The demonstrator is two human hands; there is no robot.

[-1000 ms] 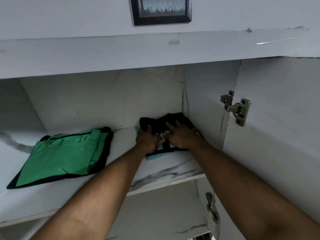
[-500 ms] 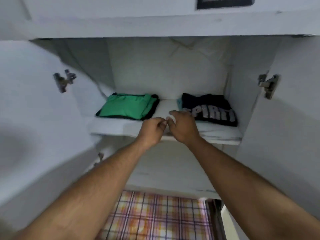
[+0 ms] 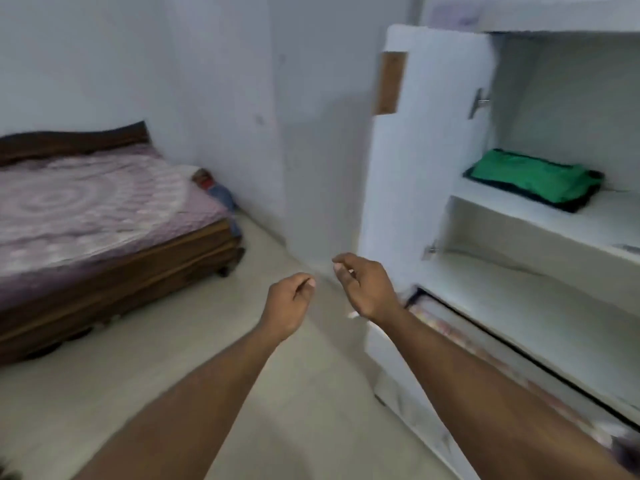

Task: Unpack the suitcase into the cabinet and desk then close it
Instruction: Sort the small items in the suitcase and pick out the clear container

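You are holding both hands loosely curled and empty, left hand (image 3: pixel 289 301) beside right hand (image 3: pixel 367 289), green shirt (image 3: pixel 530 178) lying shelved in the cabinet (image 3: pixel 426 140) up right of them, suitcase out of view, unpacking likely unfinished.

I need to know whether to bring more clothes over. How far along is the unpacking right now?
Done: a folded green garment lies on the open cabinet's shelf. In hand: nothing; the left hand and right hand hang loosely curled over the floor, facing the bed. Left: the suitcase is out of view, so the remaining items and closing it cannot be judged.
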